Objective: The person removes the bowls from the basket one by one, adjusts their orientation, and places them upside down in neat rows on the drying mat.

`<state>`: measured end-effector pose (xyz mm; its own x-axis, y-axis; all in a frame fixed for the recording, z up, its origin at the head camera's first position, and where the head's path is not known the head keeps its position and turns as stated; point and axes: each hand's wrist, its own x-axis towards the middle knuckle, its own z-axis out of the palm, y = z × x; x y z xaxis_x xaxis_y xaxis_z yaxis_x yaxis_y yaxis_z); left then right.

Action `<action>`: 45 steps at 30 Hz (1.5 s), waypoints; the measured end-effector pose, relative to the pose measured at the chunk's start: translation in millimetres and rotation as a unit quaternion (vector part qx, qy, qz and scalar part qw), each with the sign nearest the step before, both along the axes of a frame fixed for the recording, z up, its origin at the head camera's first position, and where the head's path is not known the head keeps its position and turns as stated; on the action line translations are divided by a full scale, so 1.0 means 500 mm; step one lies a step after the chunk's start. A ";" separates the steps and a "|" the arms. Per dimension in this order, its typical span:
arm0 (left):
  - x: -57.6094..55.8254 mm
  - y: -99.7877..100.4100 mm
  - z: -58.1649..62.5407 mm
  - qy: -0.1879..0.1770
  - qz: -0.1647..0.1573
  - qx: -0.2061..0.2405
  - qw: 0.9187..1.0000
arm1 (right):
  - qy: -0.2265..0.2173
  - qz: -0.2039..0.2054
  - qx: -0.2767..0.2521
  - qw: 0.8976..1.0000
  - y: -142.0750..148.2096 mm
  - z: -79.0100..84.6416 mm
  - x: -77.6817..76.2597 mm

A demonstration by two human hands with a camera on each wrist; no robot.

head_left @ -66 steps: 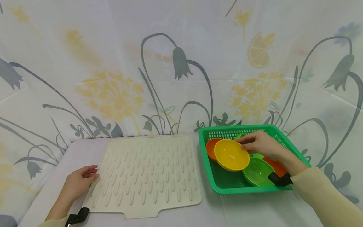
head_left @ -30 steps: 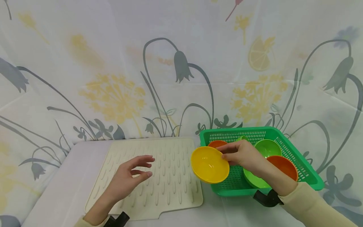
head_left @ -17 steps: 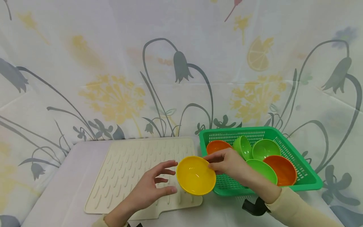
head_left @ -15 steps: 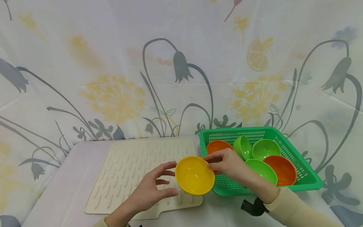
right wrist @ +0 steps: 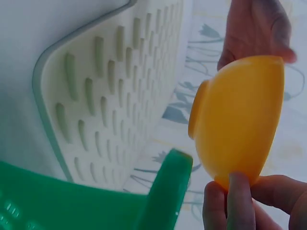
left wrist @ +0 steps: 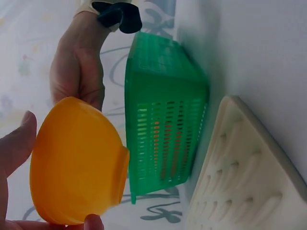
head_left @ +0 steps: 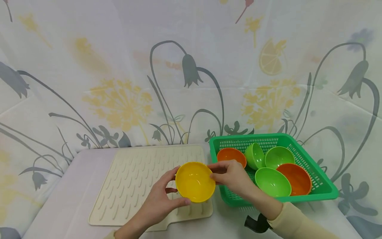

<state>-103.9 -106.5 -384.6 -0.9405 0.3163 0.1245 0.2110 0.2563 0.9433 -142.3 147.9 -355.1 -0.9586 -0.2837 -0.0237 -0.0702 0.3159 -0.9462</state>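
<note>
Near the green basket [head_left: 316, 198], the yellow bowl [head_left: 195, 182] is raised and tilted. Your right hand [head_left: 235, 177] pinches its rim; your left hand [head_left: 159, 199] curves its fingers round the opposite side, firmness unclear. Early release by the right hand can drop the bowl.

Backdrop: pale hanging sheet [head_left: 134, 39], faint horizontal crease | prints: drooping grey bellflowers [head_left: 190, 68] on curved stems; pale yellow flower clusters [head_left: 120, 103]; yellow citrus slice [head_left: 270, 59], upper right; blurred bluish flower [head_left: 360, 39] near right edge | below: whitish tabletop [head_left: 76, 186], its back edge meeting the sheet
</note>
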 end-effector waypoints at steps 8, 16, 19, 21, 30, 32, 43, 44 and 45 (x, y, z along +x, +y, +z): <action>-0.014 -0.014 -0.018 0.082 -0.007 0.010 0.997 | 0.015 -0.005 -0.009 1.000 -0.023 -0.005 0.010; -0.031 -0.032 -0.026 0.180 -0.041 -0.025 0.982 | 0.013 -0.005 -0.009 1.000 -0.038 -0.011 0.008; -0.036 -0.038 -0.030 0.210 -0.056 -0.039 0.975 | 0.013 -0.009 -0.008 1.000 -0.040 -0.012 0.008; -0.040 -0.042 -0.032 0.221 -0.060 -0.041 0.972 | 0.013 -0.013 -0.008 1.000 -0.041 -0.013 0.007; -0.053 -0.052 -0.044 0.190 -0.035 -0.029 0.981 | 0.008 -0.027 -0.037 0.999 -0.044 -0.030 0.007; -0.057 -0.056 -0.048 0.169 -0.026 -0.025 0.985 | 0.005 -0.032 -0.047 0.998 -0.046 -0.033 0.009; -0.076 -0.074 -0.061 0.049 -0.024 0.051 0.997 | -0.013 -0.049 -0.093 0.994 -0.054 -0.052 0.010; -0.077 -0.075 -0.062 0.037 -0.030 0.060 0.997 | -0.013 -0.050 -0.098 0.994 -0.055 -0.053 0.009; -0.079 -0.076 -0.062 0.026 -0.036 0.066 0.997 | -0.013 -0.050 -0.102 0.993 -0.055 -0.055 0.008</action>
